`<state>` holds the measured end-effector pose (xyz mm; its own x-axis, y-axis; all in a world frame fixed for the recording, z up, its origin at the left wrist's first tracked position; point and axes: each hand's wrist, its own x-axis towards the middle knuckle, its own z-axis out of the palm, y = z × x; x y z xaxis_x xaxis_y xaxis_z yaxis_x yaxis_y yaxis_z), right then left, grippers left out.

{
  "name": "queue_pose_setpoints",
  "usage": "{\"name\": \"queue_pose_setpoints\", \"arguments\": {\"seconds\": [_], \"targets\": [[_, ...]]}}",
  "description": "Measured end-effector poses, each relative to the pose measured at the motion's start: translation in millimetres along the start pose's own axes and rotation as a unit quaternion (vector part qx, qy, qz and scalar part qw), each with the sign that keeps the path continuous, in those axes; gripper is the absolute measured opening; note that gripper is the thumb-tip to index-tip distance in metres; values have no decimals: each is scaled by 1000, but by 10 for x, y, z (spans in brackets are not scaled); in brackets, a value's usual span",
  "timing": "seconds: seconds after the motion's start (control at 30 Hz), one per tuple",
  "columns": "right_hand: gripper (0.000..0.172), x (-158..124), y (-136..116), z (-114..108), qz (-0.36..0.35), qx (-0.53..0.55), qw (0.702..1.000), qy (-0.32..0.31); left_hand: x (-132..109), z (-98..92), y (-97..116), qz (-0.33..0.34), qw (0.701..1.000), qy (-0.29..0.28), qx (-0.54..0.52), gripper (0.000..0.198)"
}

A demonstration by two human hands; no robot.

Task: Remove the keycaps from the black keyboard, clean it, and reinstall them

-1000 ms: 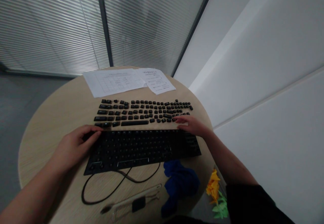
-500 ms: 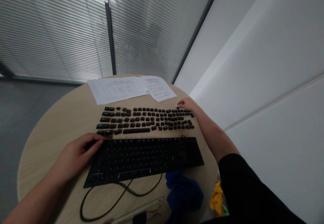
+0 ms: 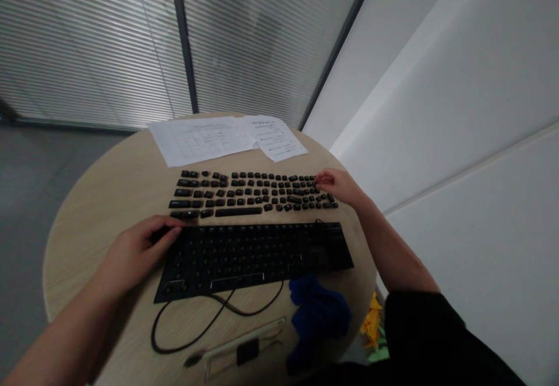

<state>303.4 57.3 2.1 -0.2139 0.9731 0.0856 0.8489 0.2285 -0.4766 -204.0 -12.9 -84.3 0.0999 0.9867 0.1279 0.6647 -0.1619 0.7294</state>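
Observation:
A black keyboard with its keycaps off lies across the round wooden table. Just behind it, several loose black keycaps are laid out in rows. My left hand grips the keyboard's far left corner, thumb and fingers around the edge. My right hand hovers over the right end of the keycap rows with its fingers bunched downward. Whether a keycap sits between those fingertips is hidden.
Two printed sheets lie at the table's far edge. The keyboard cable loops near me, beside a clear tool with a black piece and a blue cloth. A yellow-green object sits below the right rim. A white wall stands close on the right.
My right hand went from the keyboard's right end out to the far right keycaps, then drew back slightly over them. My left hand stayed on the keyboard corner.

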Motion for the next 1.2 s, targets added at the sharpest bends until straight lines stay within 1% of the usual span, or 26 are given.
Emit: {"name": "queue_pose_setpoints", "arguments": {"seconds": [0.07,0.13,0.17,0.23,0.3,0.37,0.43,0.57,0.63,0.77,0.9,1.07,1.2], "targets": [[13,-485,-68,124,-24,65,997,-37,5,5,8,-7,1000,-2,8,44],[10,-870,-90,282,-16,66,997,-39,7,6,27,-13,1000,0,18,45],[9,-1003,-84,361,-8,68,997,-33,7,5,40,-15,1000,1,22,45],[9,-1152,-53,491,7,74,997,-15,3,1,71,-19,999,5,26,46],[8,-1186,-29,572,17,80,997,3,-5,-5,103,-20,999,7,28,47],[8,-1168,-39,602,19,69,997,18,-13,-9,127,-21,999,12,32,47],[8,-1141,-86,594,13,42,999,18,-21,-10,139,-20,999,13,35,47],[10,-1113,-197,540,-17,-28,999,-5,-25,-5,125,-15,999,10,37,46],[12,-1107,-217,525,-20,-35,999,-6,-21,-3,102,-9,999,11,35,44],[14,-1097,-203,525,-2,-22,1000,4,-14,-2,66,5,999,14,35,43],[14,-1077,-238,514,-4,-63,998,-19,-27,3,73,6,999,21,37,42],[17,-1060,-364,452,-23,-97,994,-46,-41,9,92,1,999,21,35,44],[16,-1068,-458,406,-21,-141,987,-68,-26,3,95,13,1000,16,22,42]]}}
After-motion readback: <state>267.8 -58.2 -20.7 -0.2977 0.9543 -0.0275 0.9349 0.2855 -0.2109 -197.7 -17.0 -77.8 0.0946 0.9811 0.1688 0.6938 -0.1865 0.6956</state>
